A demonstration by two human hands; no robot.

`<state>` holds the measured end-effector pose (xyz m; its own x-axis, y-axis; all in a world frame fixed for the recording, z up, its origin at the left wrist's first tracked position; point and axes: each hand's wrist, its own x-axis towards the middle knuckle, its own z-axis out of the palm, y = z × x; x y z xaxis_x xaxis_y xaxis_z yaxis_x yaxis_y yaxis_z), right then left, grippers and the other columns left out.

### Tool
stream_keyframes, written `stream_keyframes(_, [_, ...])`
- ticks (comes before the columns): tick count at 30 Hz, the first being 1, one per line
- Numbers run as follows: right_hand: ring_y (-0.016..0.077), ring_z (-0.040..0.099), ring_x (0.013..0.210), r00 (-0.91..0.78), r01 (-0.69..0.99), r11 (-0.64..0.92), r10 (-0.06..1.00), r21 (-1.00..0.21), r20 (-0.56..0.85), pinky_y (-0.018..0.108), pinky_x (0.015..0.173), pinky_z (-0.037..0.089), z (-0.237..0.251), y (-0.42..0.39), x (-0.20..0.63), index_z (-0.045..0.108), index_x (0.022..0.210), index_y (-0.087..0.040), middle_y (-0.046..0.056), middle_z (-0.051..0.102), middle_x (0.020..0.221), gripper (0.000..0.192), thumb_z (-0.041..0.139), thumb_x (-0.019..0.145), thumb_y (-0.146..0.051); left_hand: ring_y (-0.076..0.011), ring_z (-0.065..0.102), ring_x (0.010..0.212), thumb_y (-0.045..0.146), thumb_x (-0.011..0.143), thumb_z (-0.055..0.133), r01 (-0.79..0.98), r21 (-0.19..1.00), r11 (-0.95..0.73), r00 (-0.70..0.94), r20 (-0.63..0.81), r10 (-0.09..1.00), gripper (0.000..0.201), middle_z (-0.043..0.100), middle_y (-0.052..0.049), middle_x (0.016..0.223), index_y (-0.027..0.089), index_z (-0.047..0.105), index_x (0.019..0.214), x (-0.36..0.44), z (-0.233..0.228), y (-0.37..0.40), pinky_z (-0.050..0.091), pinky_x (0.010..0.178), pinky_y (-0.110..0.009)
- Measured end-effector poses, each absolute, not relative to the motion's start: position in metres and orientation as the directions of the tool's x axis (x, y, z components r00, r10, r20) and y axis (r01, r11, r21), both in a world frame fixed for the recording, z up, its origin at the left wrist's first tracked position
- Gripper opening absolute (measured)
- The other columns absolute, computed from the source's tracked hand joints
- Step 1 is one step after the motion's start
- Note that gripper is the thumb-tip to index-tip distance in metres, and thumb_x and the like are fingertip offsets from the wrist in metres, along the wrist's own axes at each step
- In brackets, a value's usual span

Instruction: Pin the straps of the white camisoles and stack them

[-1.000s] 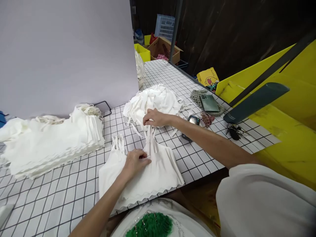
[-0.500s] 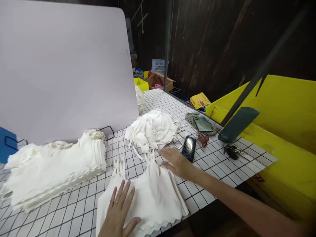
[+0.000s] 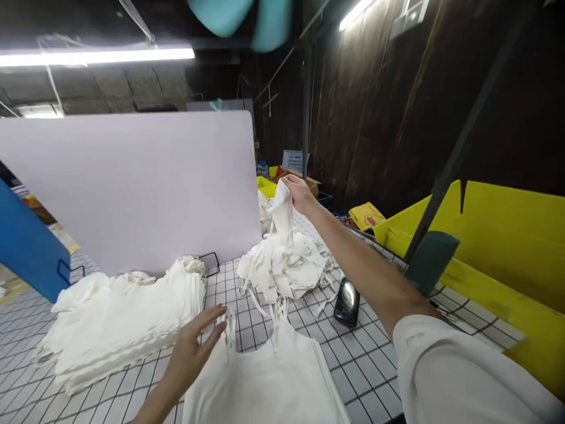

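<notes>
My right hand (image 3: 299, 192) is raised above the loose heap of white tops (image 3: 286, 265) and pinches one white top (image 3: 282, 219), which hangs down from my fingers onto the heap. My left hand (image 3: 193, 347) hovers with fingers spread at the left strap of a small flat stack of white tops (image 3: 265, 383) lying near the table's front edge. The left hand holds nothing.
A tall folded pile of white tops (image 3: 119, 318) lies at the left. A pale board (image 3: 132, 188) stands behind the checked table (image 3: 353, 359). A dark phone (image 3: 346, 301) lies right of the heap, yellow bins (image 3: 494, 247) at the right, a blue panel (image 3: 26, 247) far left.
My right hand has gone from the flat stack up to the heap and lifted a top from it. My left hand slid to the stack's left strap. The camera tilted upward.
</notes>
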<state>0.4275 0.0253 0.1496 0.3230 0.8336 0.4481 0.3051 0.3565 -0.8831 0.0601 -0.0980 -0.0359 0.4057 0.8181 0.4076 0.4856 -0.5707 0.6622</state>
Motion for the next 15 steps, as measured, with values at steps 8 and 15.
stream_keyframes(8, [0.0072, 0.051, 0.052, -0.444, 0.011, 0.393, 0.826, -0.92, 0.347, 0.018, 0.049, 0.043, 0.233, -0.031, 0.309, 0.061, 0.081, -0.017, -0.005, 0.058, 0.063, 0.032, 0.082, 0.074, -0.039, -0.0298, 0.054, 0.136, 0.037, 0.078, 0.081, -0.184, 0.849, -0.496, 0.17, 0.525, 0.834, 0.068, 0.059, -0.012, 0.144, 0.026, 0.057, 0.14, 0.102, 0.128, -0.057, 0.051, 0.106, -0.04])
stream_keyframes(15, [0.0088, 0.06, 0.058, -0.6, 0.222, 0.343, 0.786, -0.913, 0.149, 0.018, 0.051, 0.046, 0.223, -0.063, 0.306, 0.069, 0.081, -0.012, 0.0, 0.068, 0.07, 0.04, 0.089, 0.065, -0.042, -0.0167, 0.068, 0.058, 0.031, 0.073, 0.086, -0.19, 0.976, -0.109, 0.518, 0.194, 0.833, 0.027, 0.075, -0.007, 0.074, 0.013, 0.077, 0.091, 0.065, 0.169, -0.075, 0.053, 0.052, -0.023])
